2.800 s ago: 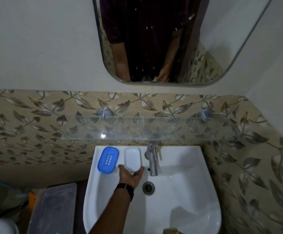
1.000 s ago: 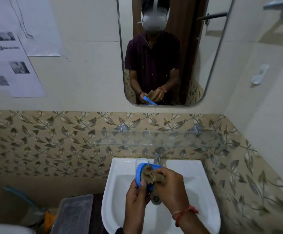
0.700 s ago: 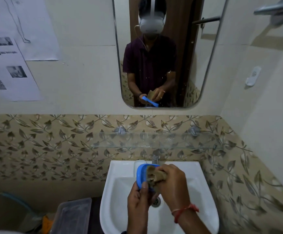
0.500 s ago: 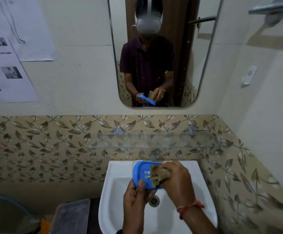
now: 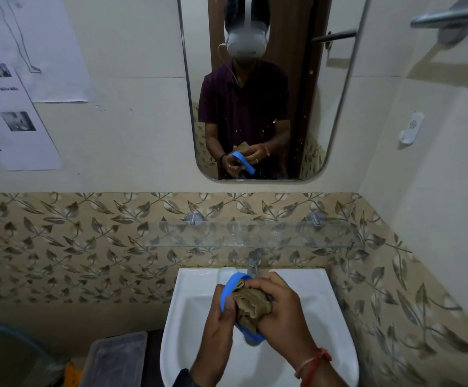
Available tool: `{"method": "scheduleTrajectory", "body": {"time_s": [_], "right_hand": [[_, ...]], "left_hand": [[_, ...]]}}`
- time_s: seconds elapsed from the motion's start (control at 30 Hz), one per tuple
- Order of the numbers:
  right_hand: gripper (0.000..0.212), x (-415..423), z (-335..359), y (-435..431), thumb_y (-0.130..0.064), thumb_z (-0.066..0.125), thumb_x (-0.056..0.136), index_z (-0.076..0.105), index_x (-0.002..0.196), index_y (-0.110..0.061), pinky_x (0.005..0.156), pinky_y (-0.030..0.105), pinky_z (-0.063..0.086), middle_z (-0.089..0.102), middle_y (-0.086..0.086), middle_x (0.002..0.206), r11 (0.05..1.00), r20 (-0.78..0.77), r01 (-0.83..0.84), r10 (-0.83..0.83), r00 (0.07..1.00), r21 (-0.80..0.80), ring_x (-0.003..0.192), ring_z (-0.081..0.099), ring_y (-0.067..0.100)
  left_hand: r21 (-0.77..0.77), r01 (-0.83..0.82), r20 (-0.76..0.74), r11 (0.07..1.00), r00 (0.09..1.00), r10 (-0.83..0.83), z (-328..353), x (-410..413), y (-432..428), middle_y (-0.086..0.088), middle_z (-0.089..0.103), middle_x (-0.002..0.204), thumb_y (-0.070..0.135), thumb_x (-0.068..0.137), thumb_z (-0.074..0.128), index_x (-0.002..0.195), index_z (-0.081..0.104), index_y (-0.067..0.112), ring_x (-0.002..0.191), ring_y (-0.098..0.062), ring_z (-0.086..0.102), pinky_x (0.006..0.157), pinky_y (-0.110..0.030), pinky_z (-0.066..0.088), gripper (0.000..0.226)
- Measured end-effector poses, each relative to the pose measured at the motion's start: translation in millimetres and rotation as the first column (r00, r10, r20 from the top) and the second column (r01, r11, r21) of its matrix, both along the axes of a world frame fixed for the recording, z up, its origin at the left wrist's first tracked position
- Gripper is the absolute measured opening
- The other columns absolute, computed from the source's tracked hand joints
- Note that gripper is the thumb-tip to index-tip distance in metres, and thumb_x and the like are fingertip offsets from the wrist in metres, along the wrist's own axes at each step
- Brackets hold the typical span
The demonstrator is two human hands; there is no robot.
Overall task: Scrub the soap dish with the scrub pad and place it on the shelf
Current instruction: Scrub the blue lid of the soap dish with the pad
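Over the white sink my left hand grips the blue soap dish by its left edge, the dish tilted on edge. My right hand presses a brown scrub pad into the dish's inner face. The pad and my fingers hide most of the dish; only its upper rim and lower end show. The glass shelf runs along the tiled wall above the tap, with nothing on it.
A white soap dish sits on the sink's back ledge behind my hands. A mirror hangs above the shelf. A clear plastic box stands at the sink's left. A metal bar juts from the right wall.
Since the start, my left hand took the blue dish off the ledge. In the last second the dish has turned more on edge and my right hand has rubbed the pad down over it.
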State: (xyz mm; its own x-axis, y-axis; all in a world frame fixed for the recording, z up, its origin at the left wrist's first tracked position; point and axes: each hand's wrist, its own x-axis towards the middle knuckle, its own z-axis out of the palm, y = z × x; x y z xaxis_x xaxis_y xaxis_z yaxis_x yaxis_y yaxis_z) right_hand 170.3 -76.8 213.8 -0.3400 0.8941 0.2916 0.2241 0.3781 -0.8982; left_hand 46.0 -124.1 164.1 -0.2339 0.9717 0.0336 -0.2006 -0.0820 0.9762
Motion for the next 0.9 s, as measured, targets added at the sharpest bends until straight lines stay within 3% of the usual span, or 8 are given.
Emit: {"method": "scheduleTrajectory", "body": {"time_s": [0.13, 0.2, 0.3, 0.47, 0.53, 0.63, 0.73, 0.9], "right_hand": [[0.031, -9.6, 3.5, -9.2, -0.01, 0.08, 0.069, 0.076, 0.094, -0.027, 0.082, 0.022, 0.054, 0.066, -0.008, 0.095, 0.994, -0.125, -0.066, 0.055, 0.991, -0.082, 0.091, 0.067, 0.01], [0.035, -9.7, 9.0, -10.3, -0.012, 0.079, 0.068, 0.076, 0.1, -0.027, 0.086, 0.024, 0.055, 0.064, -0.01, 0.101, 0.987, -0.085, -0.151, 0.145, 0.986, -0.062, 0.097, 0.065, 0.009], [0.038, -2.0, 19.4, -2.8, -0.005, 0.076, 0.075, 0.074, 0.108, -0.023, 0.091, 0.022, 0.05, 0.059, -0.006, 0.106, 0.944, 0.194, -0.326, 0.311, 0.93, 0.051, 0.105, 0.058, 0.005], [0.024, 9.0, 19.6, 1.3, -0.018, 0.067, 0.087, 0.07, 0.109, -0.027, 0.091, 0.027, 0.049, 0.05, -0.008, 0.106, 0.865, 0.554, -0.484, 0.34, 0.76, 0.132, 0.107, 0.056, 0.012], [0.023, 9.7, 18.4, 0.1, -0.022, 0.069, 0.082, 0.07, 0.105, -0.028, 0.088, 0.025, 0.05, 0.052, -0.01, 0.104, 0.907, 0.542, -0.377, 0.225, 0.81, 0.187, 0.101, 0.059, 0.009], [0.02, -0.9, 24.1, 1.8, -0.01, 0.068, 0.072, 0.07, 0.089, -0.019, 0.076, 0.032, 0.054, 0.057, -0.002, 0.092, 0.953, 0.397, -0.135, 0.017, 0.918, 0.273, 0.078, 0.061, 0.012], [0.033, -17.2, 32.2, 2.3, 0.001, 0.068, 0.065, 0.072, 0.092, -0.017, 0.076, 0.021, 0.053, 0.062, -0.002, 0.092, 0.952, 0.248, 0.024, -0.104, 0.963, 0.305, 0.08, 0.062, 0.009], [0.02, -12.2, 29.4, -5.0, -0.007, 0.071, 0.073, 0.073, 0.089, -0.019, 0.074, 0.011, 0.046, 0.056, -0.011, 0.091, 0.921, 0.324, -0.361, 0.299, 0.898, 0.149, 0.083, 0.059, -0.002]], "left_hand": [[0.008, -0.081, 0.145, 0.997, 0.986, 0.079, 8.7, 1.5, 5.2, -0.017, 0.07, 0.127, 0.081, 0.066, 0.07, 0.134, 0.059, 0.01, 0.119, -0.034, 0.066, 0.103, -0.047, 0.048, 0.1], [-0.051, -0.107, 0.304, 0.993, 0.945, 0.117, 5.1, 0.3, 11.5, -0.017, 0.076, 0.113, 0.079, 0.067, 0.069, 0.116, 0.074, 0.013, 0.105, -0.031, 0.073, 0.09, -0.042, 0.056, 0.082], [-0.075, -0.031, 0.447, 0.997, 0.892, 0.062, 5.1, -7.4, 16.6, -0.02, 0.078, 0.102, 0.074, 0.082, 0.039, 0.101, 0.082, 0.01, 0.093, -0.033, 0.077, 0.072, -0.039, 0.063, 0.079], [-0.114, -0.082, 0.454, 0.99, 0.882, 0.125, 14.4, -16.0, 22.1, -0.026, 0.071, 0.095, 0.072, 0.087, 0.031, 0.122, 0.065, -0.004, 0.078, -0.036, 0.072, 0.069, -0.042, 0.064, 0.09], [-0.125, -0.104, 0.484, 0.987, 0.862, 0.152, 16.9, -14.2, 22.0, -0.025, 0.074, 0.095, 0.072, 0.083, 0.036, 0.126, 0.063, 0.004, 0.078, -0.037, 0.074, 0.069, -0.045, 0.064, 0.085], [-0.155, -0.012, 0.504, 0.988, 0.859, 0.089, 19.5, -5.2, 18.6, -0.022, 0.077, 0.106, 0.083, 0.075, 0.035, 0.106, 0.08, 0.012, 0.094, -0.037, 0.076, 0.075, -0.044, 0.064, 0.089], [-0.184, -0.018, 0.543, 0.983, 0.831, 0.116, 18.8, 4.6, 16.9, -0.022, 0.073, 0.121, 0.08, 0.082, 0.036, 0.11, 0.08, 0.013, 0.111, -0.036, 0.072, 0.087, -0.043, 0.061, 0.084], [-0.197, -0.064, 0.55, 0.978, 0.819, 0.164, 21.4, -15.1, 19.4, -0.023, 0.076, 0.11, 0.078, 0.081, 0.041, 0.112, 0.079, 0.013, 0.097, -0.037, 0.076, 0.081, -0.045, 0.063, 0.081]]}}
